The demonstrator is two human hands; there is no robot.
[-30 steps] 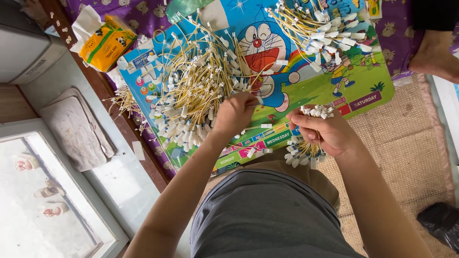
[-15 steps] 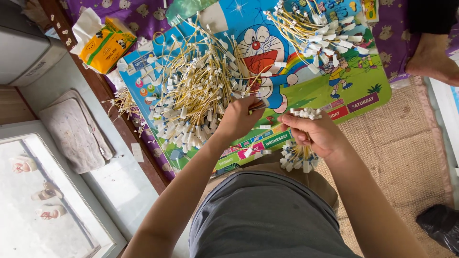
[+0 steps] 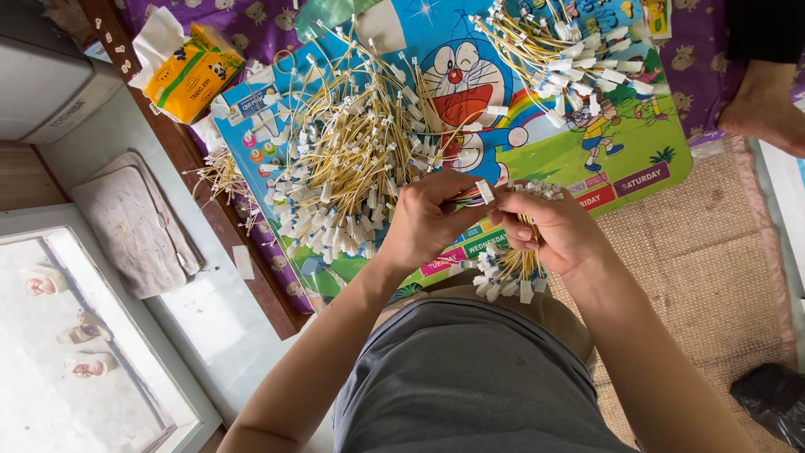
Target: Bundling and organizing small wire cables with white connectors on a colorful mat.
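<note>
— Place type?
— Home, used for piecework done on the floor.
— Evidence?
— Woven floor mat [image 3: 713, 243]; purple printed cloth [image 3: 260, 33]; child's cartoon play board [image 3: 587, 151] heaped with yellow wires [image 3: 352, 159]; tissue pack [image 3: 189, 71]; sandals [image 3: 75, 335] outside.

I see bare mat [image 3: 637, 159] along its right edge and near corner. The big wire heap [image 3: 344, 168] blocks the left half, a second heap [image 3: 562, 59] crowds the far right corner, and a tissue pack [image 3: 184, 71] sits beyond the left edge.
</note>
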